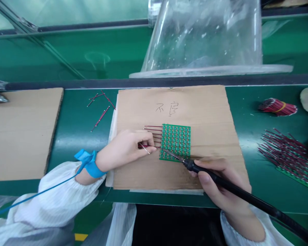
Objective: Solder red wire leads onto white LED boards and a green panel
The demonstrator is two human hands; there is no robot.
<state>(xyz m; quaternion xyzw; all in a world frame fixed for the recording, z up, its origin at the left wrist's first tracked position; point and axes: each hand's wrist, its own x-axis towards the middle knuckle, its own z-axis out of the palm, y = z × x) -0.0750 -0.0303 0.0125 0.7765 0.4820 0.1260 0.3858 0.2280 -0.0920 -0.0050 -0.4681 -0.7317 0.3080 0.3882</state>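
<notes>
Pinching a thin dark-red wire point(158, 147) and a fine silvery strand point(144, 149) in the nearly closed left hand point(129, 145), mid-frame. Gripping a black pen-shaped soldering iron point(242, 194) in the curled right hand point(222, 177), lower right, with tip at the square green circuit board point(176, 141) on brown cardboard point(207, 116), centre. Could burn left fingers by slipping leftward, or skew the wire by nudging the board.

Circuit board point(176, 141) on cardboard point(141, 109); wire bundle point(277, 107) right, stray wires point(100, 119) left.
</notes>
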